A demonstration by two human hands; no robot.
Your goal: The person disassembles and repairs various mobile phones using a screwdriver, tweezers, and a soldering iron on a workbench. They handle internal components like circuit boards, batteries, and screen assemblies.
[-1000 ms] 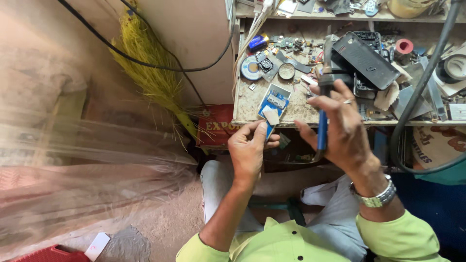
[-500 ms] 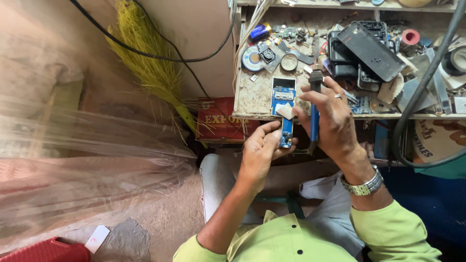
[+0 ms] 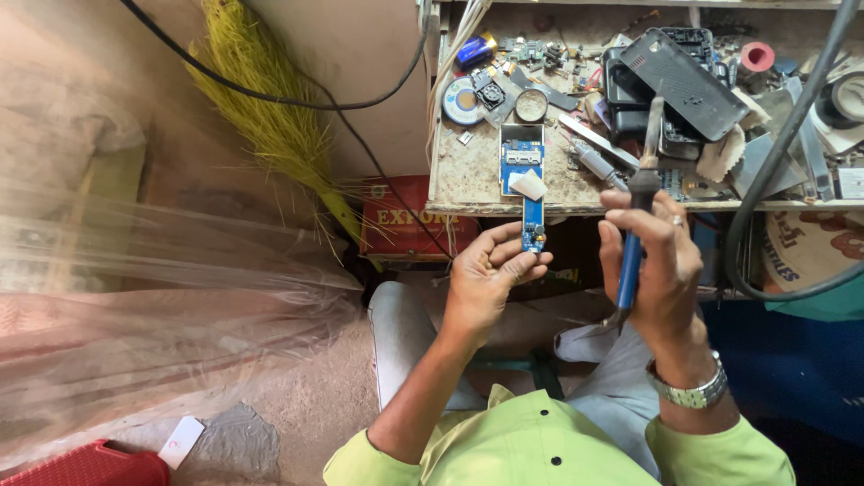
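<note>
Left hand [image 3: 490, 279] pinches the lower end of a narrow blue circuit board [image 3: 526, 184], grip clamped on it with thumb and fingertips just past the worktop [image 3: 468, 180] edge. The board's long axis runs straight away from the person, its upper part over the dusty worktop surface, a small pale patch (tape or a pad, can't tell) stuck near the middle. Right hand [image 3: 661, 261] has its grip closed around a soldering iron [image 3: 639, 207], blue handle down in the fist, dark collar and metal tip pointing up and away, roughly parallel to the board. The iron stands to the right of the board, near but apart, tip not touching it; the right hand is the nearer one to the board's free upper half. Board looks rigid, flat, glossy blue with tiny dark parts; iron handle smooth plastic. A metal wristwatch [image 3: 693, 391] sits on the right wrist. The worktop is worn, gritty wood crowded with a dark phone back cover [image 3: 688, 76], a round solder reel [image 3: 463, 99] and loose bits. A yellow broom [image 3: 270, 117] leans at left, and a black cable [image 3: 270, 94] crosses in front of it.
</note>
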